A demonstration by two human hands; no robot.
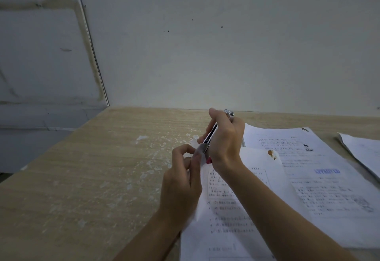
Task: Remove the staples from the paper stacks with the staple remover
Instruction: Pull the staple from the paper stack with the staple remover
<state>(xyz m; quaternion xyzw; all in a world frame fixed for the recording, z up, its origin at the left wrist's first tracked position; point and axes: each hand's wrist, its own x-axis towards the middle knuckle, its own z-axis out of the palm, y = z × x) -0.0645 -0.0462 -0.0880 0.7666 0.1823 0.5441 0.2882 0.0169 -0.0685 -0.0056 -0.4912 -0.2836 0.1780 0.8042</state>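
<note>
Where wall (205, 55) meets scuffed table (92, 168) — papers (308, 168) (printed) — both hands work.

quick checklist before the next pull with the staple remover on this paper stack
1. Tool held: ok. The right hand is closed around the slim silver, black and red staple remover.
2. Paper steadied: ok. The left hand pinches the top left corner of the near white printed paper stack.
3. Tip under the staple: cannot tell, fingers hide the tip.
4. Staple present: cannot tell, none visible.
5. Stack flat on the light wooden table: not ok, its corner is lifted.
6. Other printed sheets out of the way: ok, they lie to the right.
</note>
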